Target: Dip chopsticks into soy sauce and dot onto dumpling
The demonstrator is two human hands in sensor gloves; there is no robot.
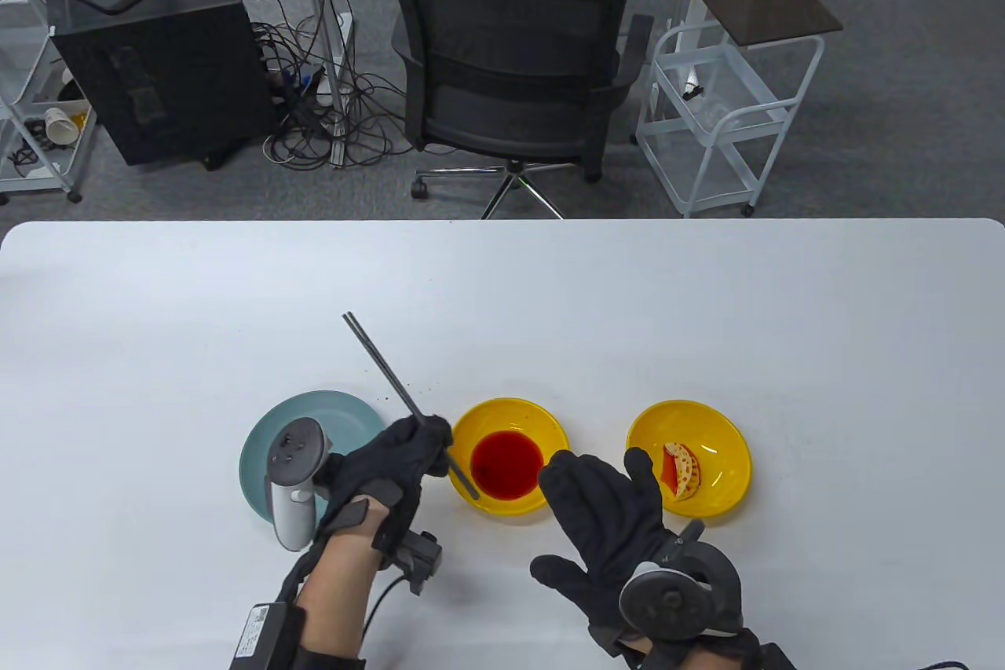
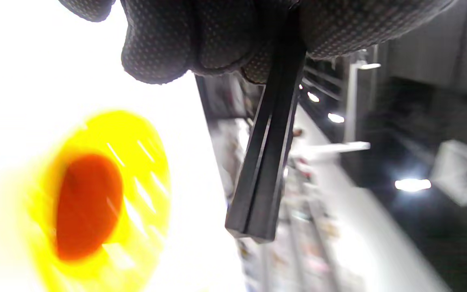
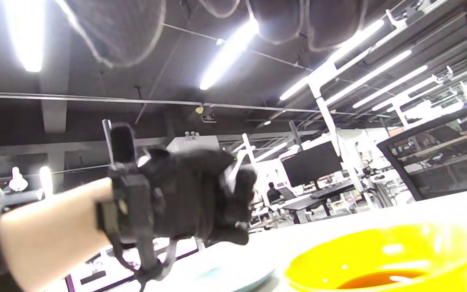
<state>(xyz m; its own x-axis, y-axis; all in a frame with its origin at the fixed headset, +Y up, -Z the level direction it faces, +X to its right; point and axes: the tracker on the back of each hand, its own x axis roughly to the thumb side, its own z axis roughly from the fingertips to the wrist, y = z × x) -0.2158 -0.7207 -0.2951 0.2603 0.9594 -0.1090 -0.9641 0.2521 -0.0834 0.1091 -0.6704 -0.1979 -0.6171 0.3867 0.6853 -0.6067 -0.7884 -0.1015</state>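
Observation:
My left hand grips a pair of dark chopsticks near their lower end. The long part points up and to the far left. The short end hangs over the left rim of a yellow bowl holding red-brown soy sauce. In the left wrist view, the chopsticks' blunt square ends hang below my fingers, beside the sauce bowl. A dumpling lies in a second yellow bowl on the right. My right hand is open and empty, fingers spread, between the two bowls.
A teal plate sits under and behind my left hand. The right wrist view shows my left hand, the teal plate and the sauce bowl's wall. An office chair stands beyond the table's far edge.

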